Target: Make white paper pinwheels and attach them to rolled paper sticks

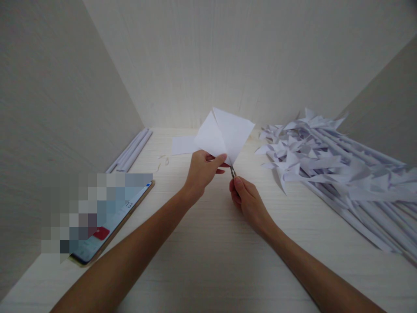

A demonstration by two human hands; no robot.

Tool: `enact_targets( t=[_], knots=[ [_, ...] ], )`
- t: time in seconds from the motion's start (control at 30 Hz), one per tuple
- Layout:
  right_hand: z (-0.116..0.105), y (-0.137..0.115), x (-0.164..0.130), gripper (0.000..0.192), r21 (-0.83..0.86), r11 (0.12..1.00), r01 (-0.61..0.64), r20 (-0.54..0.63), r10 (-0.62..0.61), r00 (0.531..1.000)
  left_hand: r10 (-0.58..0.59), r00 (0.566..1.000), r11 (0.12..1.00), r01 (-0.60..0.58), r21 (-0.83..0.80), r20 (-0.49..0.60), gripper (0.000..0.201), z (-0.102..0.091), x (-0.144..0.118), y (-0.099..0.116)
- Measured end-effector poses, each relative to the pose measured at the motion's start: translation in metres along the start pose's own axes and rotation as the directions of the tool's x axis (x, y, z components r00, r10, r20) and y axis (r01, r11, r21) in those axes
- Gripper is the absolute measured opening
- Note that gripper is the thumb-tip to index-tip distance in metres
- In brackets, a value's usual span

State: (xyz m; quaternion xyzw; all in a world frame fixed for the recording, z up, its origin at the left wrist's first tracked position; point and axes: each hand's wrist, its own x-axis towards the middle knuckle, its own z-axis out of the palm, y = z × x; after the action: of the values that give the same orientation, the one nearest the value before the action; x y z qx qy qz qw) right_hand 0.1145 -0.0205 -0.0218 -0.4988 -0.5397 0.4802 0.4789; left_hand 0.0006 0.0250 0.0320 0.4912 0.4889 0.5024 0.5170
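Here, paper (pixel 233 134) in left hand (pixel 202 173); above right hand (pixel 246 195)

Creased white paper (pixel 224 132), apparently scissors (pixel 232 171) at corner

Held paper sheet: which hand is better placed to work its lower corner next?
Probably the right hand: it grips a slim metal tool with its tip at that corner, while the left hand is occupied holding the paper sheet.

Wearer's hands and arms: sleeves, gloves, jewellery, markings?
Left hand and right hand: both ungloved. No watch, bracelet or ring visible, though some fingers are hidden. Left forearm and right forearm: no sleeves in frame, no cables or clear markings.
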Motion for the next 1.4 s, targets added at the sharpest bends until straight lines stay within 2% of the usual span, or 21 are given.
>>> enact_targets(
  t=[0.5,1.0,1.23,1.4],
  knots=[
    [0.0003,0.0005,-0.0005,0.042,-0.052,0.999,0.016,-0.032,-0.018,0.999,-0.005,1.000,1.000,0.005,-0.011,0.010,0.013,0.0003,0.0004,-0.0024],
    [-0.0009,-0.0004,0.0006,0.039,0.016,1.000,0.010,-0.035,-0.009,0.999,-0.005,0.998,1.000,0.004,0.025,0.059,0.011,0.0028,-0.0018,-0.0028],
    [-0.0013,-0.0015,0.0004,0.040,-0.014,1.000,0.010,-0.039,-0.011,0.999,-0.002,0.998,1.000,0.001,0.019,0.066,0.011,0.0022,-0.0019,-0.0030],
    [-0.0005,-0.0022,0.0014,0.039,0.038,0.999,0.005,-0.046,-0.003,0.999,-0.012,0.997,1.000,0.011,0.022,0.074,0.010,0.0043,-0.0032,-0.0048]
  ],
)
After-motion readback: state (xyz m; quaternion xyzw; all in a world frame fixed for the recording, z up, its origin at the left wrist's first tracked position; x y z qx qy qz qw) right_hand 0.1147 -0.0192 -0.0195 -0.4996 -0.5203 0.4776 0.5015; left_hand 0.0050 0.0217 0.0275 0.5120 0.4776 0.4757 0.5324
